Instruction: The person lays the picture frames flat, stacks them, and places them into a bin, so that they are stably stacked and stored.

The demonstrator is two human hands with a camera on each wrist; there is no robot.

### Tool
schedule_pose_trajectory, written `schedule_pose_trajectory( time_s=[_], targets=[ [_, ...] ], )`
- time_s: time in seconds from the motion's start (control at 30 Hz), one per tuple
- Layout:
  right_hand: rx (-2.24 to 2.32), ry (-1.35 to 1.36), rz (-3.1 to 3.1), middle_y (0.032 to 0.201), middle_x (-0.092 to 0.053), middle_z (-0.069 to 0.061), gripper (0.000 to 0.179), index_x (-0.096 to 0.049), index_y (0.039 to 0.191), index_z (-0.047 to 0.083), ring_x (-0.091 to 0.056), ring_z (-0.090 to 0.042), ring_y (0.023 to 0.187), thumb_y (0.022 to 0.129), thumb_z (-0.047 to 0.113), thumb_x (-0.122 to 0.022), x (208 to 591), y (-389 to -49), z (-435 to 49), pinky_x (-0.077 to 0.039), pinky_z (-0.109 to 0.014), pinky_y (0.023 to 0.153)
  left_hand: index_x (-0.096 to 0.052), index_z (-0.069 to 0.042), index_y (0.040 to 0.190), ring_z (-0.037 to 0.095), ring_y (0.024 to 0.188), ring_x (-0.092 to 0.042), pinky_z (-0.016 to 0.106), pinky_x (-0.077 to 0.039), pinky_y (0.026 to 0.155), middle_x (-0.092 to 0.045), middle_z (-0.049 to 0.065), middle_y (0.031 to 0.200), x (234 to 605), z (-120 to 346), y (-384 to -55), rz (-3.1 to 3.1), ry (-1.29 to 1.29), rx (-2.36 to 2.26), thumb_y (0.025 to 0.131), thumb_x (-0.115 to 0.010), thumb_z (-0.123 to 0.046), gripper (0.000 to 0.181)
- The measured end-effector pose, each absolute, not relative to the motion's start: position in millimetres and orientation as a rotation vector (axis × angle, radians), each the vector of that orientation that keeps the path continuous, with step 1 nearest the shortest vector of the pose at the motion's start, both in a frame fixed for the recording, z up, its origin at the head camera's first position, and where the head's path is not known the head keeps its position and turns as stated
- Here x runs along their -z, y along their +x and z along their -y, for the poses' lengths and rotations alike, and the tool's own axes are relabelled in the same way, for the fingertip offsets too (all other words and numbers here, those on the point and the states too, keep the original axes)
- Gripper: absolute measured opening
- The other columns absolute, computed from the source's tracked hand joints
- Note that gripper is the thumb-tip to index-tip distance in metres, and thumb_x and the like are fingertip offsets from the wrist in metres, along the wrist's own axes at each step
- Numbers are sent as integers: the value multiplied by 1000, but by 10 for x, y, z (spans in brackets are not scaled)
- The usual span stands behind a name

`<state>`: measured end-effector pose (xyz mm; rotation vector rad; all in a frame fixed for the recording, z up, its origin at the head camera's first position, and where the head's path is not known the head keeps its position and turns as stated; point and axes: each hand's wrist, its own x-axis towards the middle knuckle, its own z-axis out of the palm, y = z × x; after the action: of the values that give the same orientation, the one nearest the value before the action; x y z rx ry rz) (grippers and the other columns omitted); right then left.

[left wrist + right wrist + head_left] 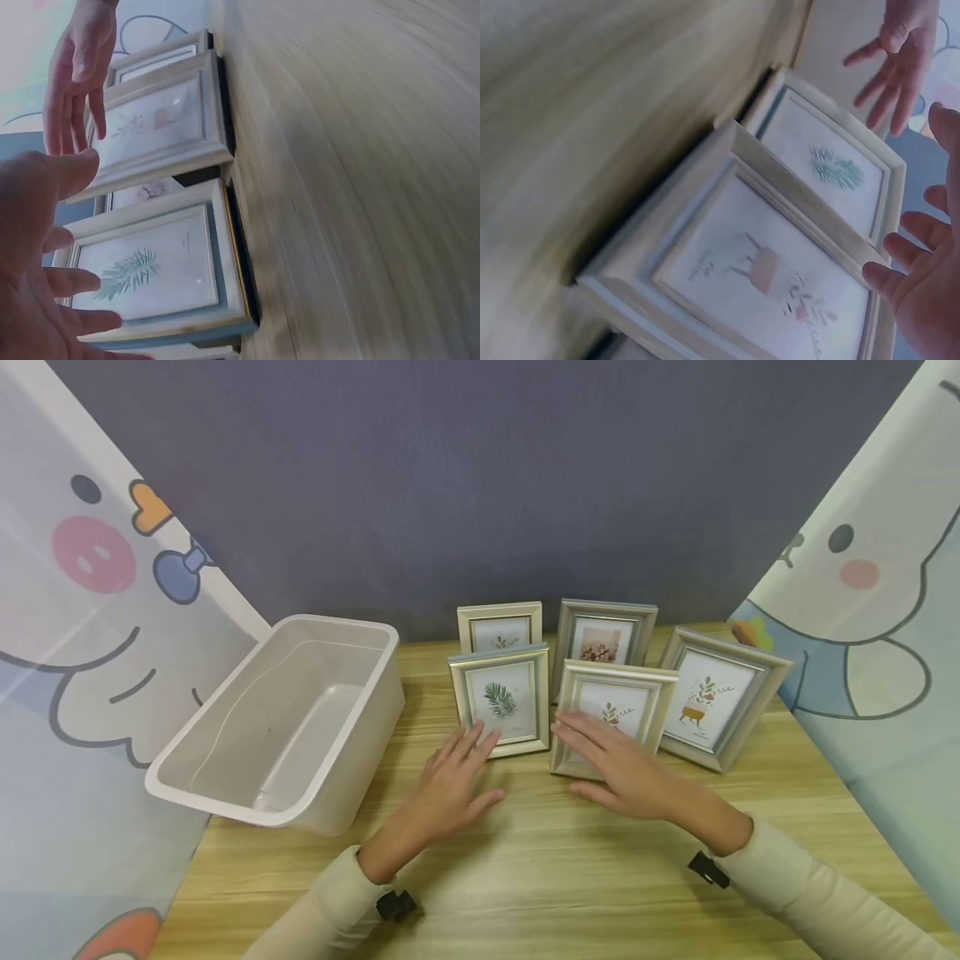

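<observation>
My left hand [452, 787] is spread in front of a picture frame with a green leaf print [517, 693]; its fingers hold nothing. To the right, my right hand [626, 768] extends before a beige frame with a potted plant print [613, 692], covering part of it. Both wrist views show straight, parted fingers near the frames; whether they touch is hard to tell. Behind stand a cream frame [500, 610], partly hidden, and a grey frame with a brownish print [637, 635]. A wider grey frame with an orange pot print [731, 743] leans at the right.
A deep white plastic bin [345, 777] with nothing visible inside stands on the left of the wooden table [525, 877]. A dark grey wall panel [480, 485] rises behind the frames. Cartoon-printed panels [900, 635] flank both sides.
</observation>
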<state>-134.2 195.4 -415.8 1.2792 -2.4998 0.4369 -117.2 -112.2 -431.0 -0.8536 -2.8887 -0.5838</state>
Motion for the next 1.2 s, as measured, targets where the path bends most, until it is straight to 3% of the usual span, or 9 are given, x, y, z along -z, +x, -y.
schedule_pose_trajectory(
  time_s=[0.17,0.27,0.5,0.67,0.73,0.83,0.9,1.0,1.2],
  targets=[
    [-479,1239,2437,152,-47,-20,67,-45,150,2,-47,-37,137,102,46,-58,4067,-1407,-2001,-45,-55,107,-35,-10,159,37,143,-47,55,-41,115,-44,14,159,4364,1019,-1232,2795,-896,863,94,-74,-33,79],
    [-514,1222,2422,150,-48,-21,65,-49,147,-1,-48,-38,135,104,49,-51,4010,-1445,-2022,-47,-55,104,-37,-9,158,32,139,-51,51,-45,113,-50,11,154,4411,952,-1268,2789,-862,987,95,-74,-28,75],
    [-560,1143,2390,143,-54,-21,66,-55,143,1,-52,-38,129,106,54,-42,3891,-1537,-2092,-49,-55,98,-43,-5,153,35,125,-62,51,-56,96,-56,18,146,4466,763,-1374,2773,-807,1310,96,-72,-20,66],
    [-556,1074,2345,136,-58,-21,65,-60,136,0,-55,-39,124,106,54,-39,3786,-1597,-2150,-47,-55,97,-42,-4,153,35,126,-62,52,-57,96,-54,17,150,4456,613,-1474,2779,-779,1474,98,-69,-21,63],
    [-548,1031,2346,134,-59,-21,63,-61,134,0,-55,-39,122,107,52,-40,3734,-1624,-2178,-47,-56,97,-43,-6,153,33,126,-63,50,-56,99,-54,14,150,4457,561,-1514,2782,-761,1491,98,-68,-23,63],
    [-558,969,2356,131,-61,-21,48,-63,133,0,-55,-42,121,105,39,-55,3649,-1670,-2218,-45,-57,100,-44,-6,151,31,125,-64,45,-56,99,-54,13,150,4470,491,-1575,2758,-748,1525,98,-67,-21,60],
    [-569,923,2377,130,-62,-21,41,-63,132,1,-55,-42,120,100,26,-65,3600,-1700,-2248,-45,-58,100,-45,-6,151,31,124,-65,42,-57,99,-55,13,149,4477,441,-1615,2750,-731,1557,98,-66,-20,59],
    [-589,856,2420,129,-63,-23,44,-64,132,1,-55,-43,120,90,10,-73,3542,-1749,-2286,-44,-60,102,-47,-7,150,32,121,-67,41,-58,96,-59,14,143,4476,373,-1661,2736,-714,1578,98,-67,-19,57],
    [-604,794,2534,129,-62,-24,40,-65,132,3,-55,-43,120,93,11,-71,3497,-1841,-2344,-43,-62,101,-49,-7,149,32,115,-70,39,-59,93,-65,16,134,4496,273,-1711,2726,-675,1592,97,-67,-17,56]
  ],
)
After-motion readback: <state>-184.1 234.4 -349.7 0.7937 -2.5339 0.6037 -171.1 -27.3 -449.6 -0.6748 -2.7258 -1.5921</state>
